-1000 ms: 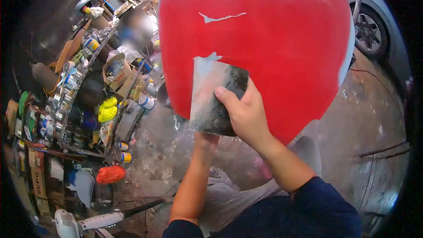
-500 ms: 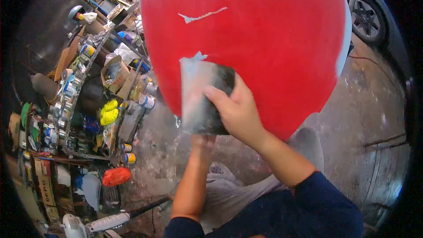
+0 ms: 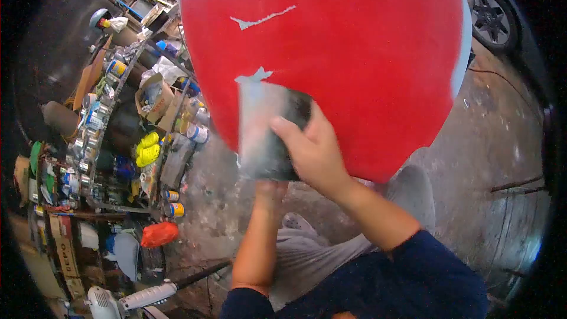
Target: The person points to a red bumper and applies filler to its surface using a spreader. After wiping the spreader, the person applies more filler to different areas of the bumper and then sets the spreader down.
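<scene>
A large red panel (image 3: 354, 53) with pale blue-grey edges fills the upper middle. Two pale grey marks show on its left part. In front of its lower left part is a dark, flexible sheet (image 3: 266, 147) with a whitish smear over its left half. My right hand (image 3: 310, 145) grips the sheet's right side, thumb on the near face and fingers behind it. My left forearm rises to the sheet's lower edge; the left hand is behind the sheet, its fingers hidden.
Shelves of cans and boxes (image 3: 153, 97) line the left side, with yellow shoes (image 3: 147, 149) and a red bag (image 3: 159, 234). A white tool (image 3: 147, 297) is at lower left. A car wheel (image 3: 490, 18) stands at upper right.
The panel has shifted slightly left in view. My right hand and the sheet have also moved slightly left, with the grip unchanged.
</scene>
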The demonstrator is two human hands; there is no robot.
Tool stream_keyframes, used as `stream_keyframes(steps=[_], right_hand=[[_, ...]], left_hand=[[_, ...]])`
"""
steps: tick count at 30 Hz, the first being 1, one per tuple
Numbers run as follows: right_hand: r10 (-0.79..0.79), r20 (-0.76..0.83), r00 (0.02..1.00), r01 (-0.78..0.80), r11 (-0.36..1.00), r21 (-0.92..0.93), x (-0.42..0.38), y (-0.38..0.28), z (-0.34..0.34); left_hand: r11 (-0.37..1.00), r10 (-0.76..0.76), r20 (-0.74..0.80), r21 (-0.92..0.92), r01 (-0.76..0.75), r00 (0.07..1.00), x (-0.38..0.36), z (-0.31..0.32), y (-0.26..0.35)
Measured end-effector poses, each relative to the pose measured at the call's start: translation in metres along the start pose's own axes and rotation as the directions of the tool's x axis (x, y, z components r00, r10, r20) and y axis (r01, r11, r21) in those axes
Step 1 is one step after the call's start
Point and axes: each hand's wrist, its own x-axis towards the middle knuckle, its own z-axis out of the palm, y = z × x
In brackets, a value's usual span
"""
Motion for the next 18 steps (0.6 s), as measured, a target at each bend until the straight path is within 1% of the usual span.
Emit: stream_keyframes(steps=[1,2,5,6,9,10,13,14,17,18], right_hand=[[0.028,0.000,1.000,-0.028,0.999,-0.020,0.002,0.001,0.006],[-0.014,0.036,0.999,0.013,1.000,0.018,0.007,-0.001,0.016],[-0.061,-0.072,0.996,0.061,0.998,0.003,-0.001,0.004,0.013],[-0.130,-0.111,0.985,0.136,0.990,0.045,-0.007,0.011,0.008],[-0.063,-0.107,0.992,0.064,0.998,0.001,-0.019,-0.005,-0.007],[-0.064,-0.066,0.996,0.062,0.998,-0.029,-0.014,-0.005,-0.009],[-0.008,-0.032,0.999,0.006,0.998,-0.066,0.000,-0.006,0.008],[-0.046,-0.030,0.998,0.041,0.989,-0.140,-0.001,-0.008,0.005],[-0.093,-0.078,0.993,0.092,0.996,-0.008,-0.008,-0.002,-0.007],[-0.080,-0.072,0.994,0.083,0.995,0.051,-0.008,0.001,-0.008]], left_hand=[[1.000,0.010,-0.007,0.006,-0.010,1.000,-0.005,0.001,-0.002],[1.000,0.015,-0.009,0.004,-0.015,1.000,-0.005,0.003,-0.002],[1.000,0.004,-0.001,0.005,-0.004,1.000,0.000,0.002,0.000],[1.000,0.002,0.004,0.005,-0.002,1.000,0.001,0.001,0.001],[1.000,0.016,-0.001,0.017,-0.016,1.000,0.001,0.000,0.003],[0.999,0.036,0.002,0.024,-0.036,0.999,0.000,0.001,0.003],[0.996,0.077,-0.003,0.045,-0.077,0.997,-0.004,0.003,0.001],[0.998,0.047,-0.003,0.033,-0.047,0.999,-0.004,0.002,0.001],[0.999,-0.042,0.000,-0.003,0.042,0.999,-0.001,0.003,0.005],[0.997,-0.073,-0.042,0.004,0.074,0.996,0.000,0.005,0.006]])
